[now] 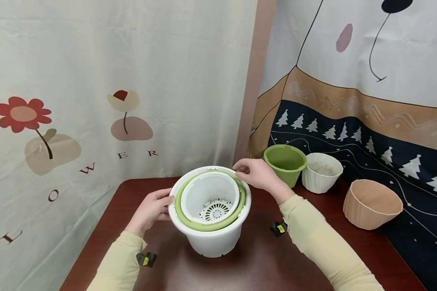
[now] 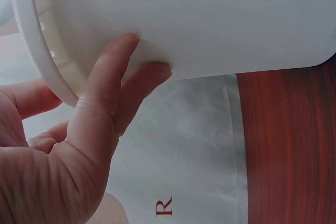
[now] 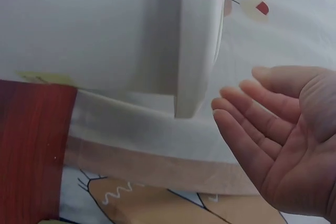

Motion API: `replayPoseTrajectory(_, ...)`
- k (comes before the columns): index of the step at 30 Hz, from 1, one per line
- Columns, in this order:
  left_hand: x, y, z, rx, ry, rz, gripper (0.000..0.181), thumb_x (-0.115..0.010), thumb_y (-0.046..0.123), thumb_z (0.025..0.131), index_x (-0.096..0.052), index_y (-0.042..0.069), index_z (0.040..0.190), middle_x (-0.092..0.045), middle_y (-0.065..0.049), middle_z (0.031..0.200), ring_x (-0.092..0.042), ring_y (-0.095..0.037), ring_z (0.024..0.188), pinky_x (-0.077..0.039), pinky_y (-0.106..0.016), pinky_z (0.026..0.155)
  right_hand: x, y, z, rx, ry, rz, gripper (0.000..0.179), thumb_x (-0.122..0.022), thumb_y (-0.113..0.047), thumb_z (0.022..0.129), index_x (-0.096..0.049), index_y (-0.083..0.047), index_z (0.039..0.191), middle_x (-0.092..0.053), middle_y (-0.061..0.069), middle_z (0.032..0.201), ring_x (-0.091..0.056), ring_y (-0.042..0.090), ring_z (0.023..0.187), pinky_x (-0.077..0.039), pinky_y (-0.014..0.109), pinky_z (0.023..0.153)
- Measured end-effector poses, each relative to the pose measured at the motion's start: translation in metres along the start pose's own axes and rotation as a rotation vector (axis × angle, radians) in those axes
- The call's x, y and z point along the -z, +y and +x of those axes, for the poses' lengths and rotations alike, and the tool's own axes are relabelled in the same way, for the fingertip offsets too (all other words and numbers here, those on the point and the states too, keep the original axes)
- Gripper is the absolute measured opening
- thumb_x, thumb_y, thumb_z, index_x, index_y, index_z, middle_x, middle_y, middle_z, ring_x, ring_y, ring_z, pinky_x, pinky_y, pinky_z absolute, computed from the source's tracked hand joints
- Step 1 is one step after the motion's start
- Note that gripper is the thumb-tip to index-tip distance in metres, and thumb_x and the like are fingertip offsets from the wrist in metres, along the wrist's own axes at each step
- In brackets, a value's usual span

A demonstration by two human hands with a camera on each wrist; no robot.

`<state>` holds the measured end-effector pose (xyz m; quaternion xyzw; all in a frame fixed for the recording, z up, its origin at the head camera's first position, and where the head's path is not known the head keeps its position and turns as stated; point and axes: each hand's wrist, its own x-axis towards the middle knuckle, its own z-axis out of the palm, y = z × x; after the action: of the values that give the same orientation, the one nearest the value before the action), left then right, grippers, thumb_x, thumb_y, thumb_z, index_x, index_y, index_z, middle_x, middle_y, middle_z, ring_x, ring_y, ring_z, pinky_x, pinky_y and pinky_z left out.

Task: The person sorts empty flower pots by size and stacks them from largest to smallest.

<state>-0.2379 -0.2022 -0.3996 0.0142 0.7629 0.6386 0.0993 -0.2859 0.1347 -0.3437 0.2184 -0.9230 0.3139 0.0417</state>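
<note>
While the large white pot (image 1: 214,245) on the table (image 1: 273,266) was gripped at the rim (image 1: 210,235) by the left hand (image 1: 151,210), the right hand (image 1: 257,174) was held, fingers (image 3: 240,142) relaxed, just beside it.

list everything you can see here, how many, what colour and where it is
large pot: 1, white, between the hands, over the table
green ring: 1, green, nested inside the large pot
inner pot: 1, white, slotted base, inside the green ring
green pot: 1, green, behind the right forearm
fluted pot: 1, white, right of the green pot
peach pot: 1, peach, right edge of the table
table: 1, dark red, under the pots
flower curtain: 1, pale, behind the table
tree curtain: 1, white, tan and navy, right side
wrist devices: 2, black and yellow, one per cuff
sleeves: 2, pale yellow, both arms
left hand: 1, bare, gripping the large pot's rim
right hand: 1, bare, beside that rim
</note>
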Motion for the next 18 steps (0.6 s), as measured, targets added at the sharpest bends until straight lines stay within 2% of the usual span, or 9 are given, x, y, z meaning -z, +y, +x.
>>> replayPoseTrajectory(7, 0.000, -0.001, 0.000, 0.007, -0.001, -0.009, 0.047, -0.055, 0.012, 0.101, -0.046, -0.005, 0.143, -0.068, -0.019, 0.112, -0.072, -0.025, 0.083, -0.060, -0.042, 0.071, 0.001, 0.013, -0.010, 0.097, 0.026, 0.067, 0.030, -0.069, -0.012, 0.093, -0.066, -0.006, 0.123, -0.069, 0.002, 0.100, -0.066, 0.020, 0.095, -0.054, 0.038, 0.087)
replayPoseTrajectory(12, 0.000, -0.001, 0.000, 0.007, 0.000, -0.005, 0.047, -0.055, 0.013, 0.101, -0.046, -0.005, 0.143, -0.068, -0.019, 0.113, -0.072, -0.025, 0.084, -0.060, -0.041, 0.072, 0.001, 0.021, -0.016, 0.110, 0.060, 0.104, 0.033, -0.071, -0.009, 0.091, -0.065, -0.006, 0.123, -0.069, 0.008, 0.104, -0.066, 0.022, 0.097, -0.054, 0.039, 0.089)
replayPoseTrajectory(18, 0.000, 0.000, 0.000, 0.003, 0.003, 0.001, 0.047, -0.056, 0.015, 0.101, -0.047, -0.004, 0.143, -0.067, -0.019, 0.115, -0.072, -0.025, 0.085, -0.060, -0.041, 0.072, 0.000, 0.034, -0.022, 0.107, 0.110, 0.091, 0.033, -0.073, -0.009, 0.090, -0.065, -0.006, 0.122, -0.068, 0.004, 0.105, -0.064, 0.022, 0.099, -0.054, 0.039, 0.090)
